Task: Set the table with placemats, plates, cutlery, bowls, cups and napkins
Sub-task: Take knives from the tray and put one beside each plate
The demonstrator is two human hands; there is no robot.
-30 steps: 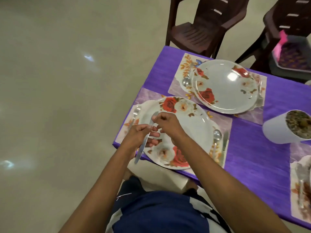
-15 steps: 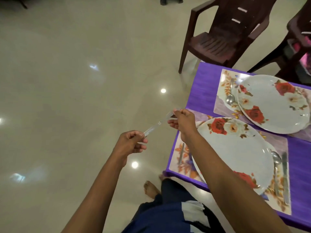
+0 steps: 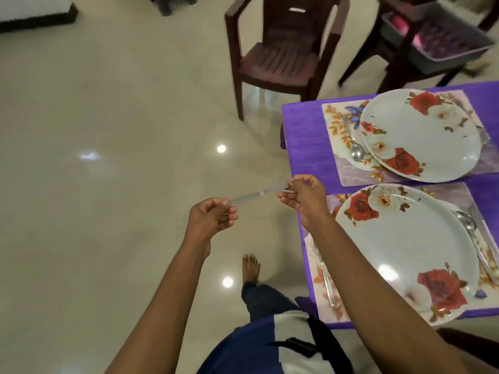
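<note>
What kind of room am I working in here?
Probably a home dining area: a table under a purple cloth set with floral plates on placemats, brown plastic chairs round it, and a glossy tiled floor.

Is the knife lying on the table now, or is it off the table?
Off the table. Both hands, left hand and right hand, pinch the knife by its ends above the floor, beside the table.

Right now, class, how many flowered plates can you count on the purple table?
2. The far plate sits on its placemat at the table's far end; the near plate lies beside the right forearm. More may lie outside the view.
</note>
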